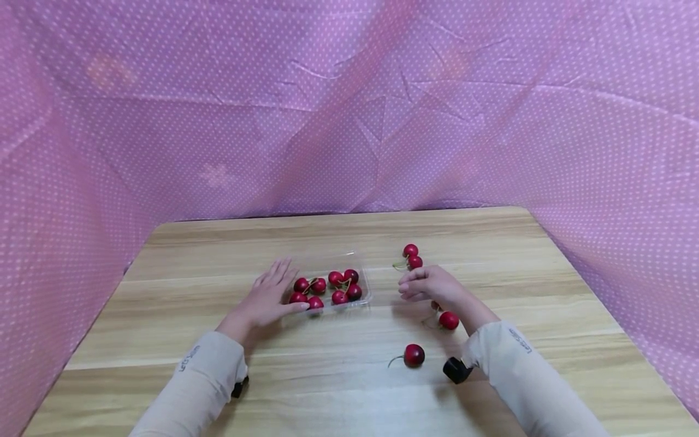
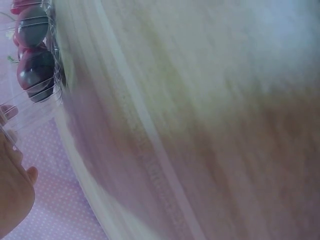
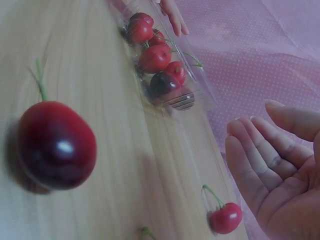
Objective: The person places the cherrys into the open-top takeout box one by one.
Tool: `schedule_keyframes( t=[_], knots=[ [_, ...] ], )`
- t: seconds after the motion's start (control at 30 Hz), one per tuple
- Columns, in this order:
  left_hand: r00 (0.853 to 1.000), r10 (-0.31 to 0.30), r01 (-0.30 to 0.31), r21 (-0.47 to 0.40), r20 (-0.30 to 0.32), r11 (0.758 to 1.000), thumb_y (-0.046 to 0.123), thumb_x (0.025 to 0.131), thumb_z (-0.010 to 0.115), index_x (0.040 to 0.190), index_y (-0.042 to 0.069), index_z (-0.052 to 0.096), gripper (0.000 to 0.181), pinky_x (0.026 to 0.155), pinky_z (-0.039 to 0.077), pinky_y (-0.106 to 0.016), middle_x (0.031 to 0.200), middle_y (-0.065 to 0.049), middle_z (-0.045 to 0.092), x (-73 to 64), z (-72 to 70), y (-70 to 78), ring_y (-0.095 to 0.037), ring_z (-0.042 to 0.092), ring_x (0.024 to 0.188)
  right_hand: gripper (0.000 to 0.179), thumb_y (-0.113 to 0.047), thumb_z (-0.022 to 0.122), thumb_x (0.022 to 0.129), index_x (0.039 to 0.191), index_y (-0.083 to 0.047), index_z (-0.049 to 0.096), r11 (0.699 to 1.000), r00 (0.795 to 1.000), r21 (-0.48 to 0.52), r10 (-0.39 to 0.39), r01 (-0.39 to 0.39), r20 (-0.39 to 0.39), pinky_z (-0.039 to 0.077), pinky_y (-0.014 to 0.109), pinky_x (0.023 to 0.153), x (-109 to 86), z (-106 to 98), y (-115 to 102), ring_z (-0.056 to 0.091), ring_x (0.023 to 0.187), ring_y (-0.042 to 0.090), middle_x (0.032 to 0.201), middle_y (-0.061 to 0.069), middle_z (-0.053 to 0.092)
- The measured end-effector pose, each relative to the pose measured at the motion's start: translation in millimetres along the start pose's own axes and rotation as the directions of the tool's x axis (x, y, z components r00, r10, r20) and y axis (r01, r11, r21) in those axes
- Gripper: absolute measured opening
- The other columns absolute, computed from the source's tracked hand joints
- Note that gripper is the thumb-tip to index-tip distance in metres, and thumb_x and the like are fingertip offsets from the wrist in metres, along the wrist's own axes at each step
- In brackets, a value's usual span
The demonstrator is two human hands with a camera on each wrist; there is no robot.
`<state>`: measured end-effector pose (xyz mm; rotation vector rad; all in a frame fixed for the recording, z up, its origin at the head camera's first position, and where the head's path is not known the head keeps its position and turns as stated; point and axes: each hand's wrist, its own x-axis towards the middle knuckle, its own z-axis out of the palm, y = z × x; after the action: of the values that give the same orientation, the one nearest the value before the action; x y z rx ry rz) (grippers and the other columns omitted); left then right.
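Note:
A clear plastic box (image 1: pixel 322 261) on the table holds several red cherries (image 1: pixel 340 297) with stems. My left hand (image 1: pixel 269 297) rests at the box's left side, fingers straight and thumb along the near edge. Part of that hand (image 2: pixel 14 192) shows beside the see-through wall in the left wrist view. To the right of the box my right hand (image 1: pixel 434 286) is over the table, fingers loosely bent. Its palm (image 3: pixel 295 200) holds nothing in the right wrist view. Just beyond it lie two cherries (image 1: pixel 415 261); another cherry (image 1: pixel 449 320) lies by its wrist, partly hidden.
A single dark red cherry (image 1: pixel 414 355) with its stem lies nearer the front, left of the right wrist's black camera (image 1: pixel 456 370). The wooden table (image 1: pixel 218 249) has rounded far corners. Pink dotted cloth (image 1: pixel 349 121) hangs behind it and at both sides.

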<state>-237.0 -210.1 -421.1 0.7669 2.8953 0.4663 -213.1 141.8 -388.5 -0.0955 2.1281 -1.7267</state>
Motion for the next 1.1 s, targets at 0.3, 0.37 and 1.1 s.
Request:
schedule_keyframes(
  t=[0.3,0.37,1.1],
  knots=[
    [1.000,-0.005,0.005,-0.008,0.003,1.000,0.070,0.074,0.036,0.138,0.008,0.018,0.091,0.100,0.006,-0.050,0.143,-0.007,-0.006,-2.0,0.6,6.1,-0.026,-0.007,0.129,0.034,-0.006,0.057,0.082,0.106,0.016,0.049,0.987,0.998,0.161,0.015,-0.004,-0.068,0.047,0.034,0.077,-23.3,-5,10,0.060,0.081,0.022,0.092,0.017,0.062],
    [1.000,-0.005,0.005,-0.011,0.002,1.000,0.070,0.073,0.037,0.138,0.008,0.018,0.091,0.100,0.006,-0.050,0.143,-0.008,-0.006,-2.9,1.0,6.9,-0.027,-0.006,0.129,0.036,-0.007,0.057,0.082,0.108,0.017,0.047,0.978,0.995,0.206,0.033,-0.012,-0.096,0.047,0.033,0.077,-29.2,-4,13,0.061,0.081,0.021,0.093,0.018,0.062],
    [1.000,-0.007,0.007,0.002,-0.016,1.000,0.069,0.074,0.035,0.138,0.009,0.018,0.090,0.099,0.007,-0.052,0.143,-0.008,-0.005,-10.9,5.4,13.1,-0.031,-0.002,0.128,0.022,-0.007,0.057,0.081,0.097,0.009,0.056,0.912,0.958,0.409,0.136,-0.021,-0.253,0.048,0.030,0.074,-72.0,17,50,0.061,0.077,0.017,0.082,0.012,0.063]
  ],
)
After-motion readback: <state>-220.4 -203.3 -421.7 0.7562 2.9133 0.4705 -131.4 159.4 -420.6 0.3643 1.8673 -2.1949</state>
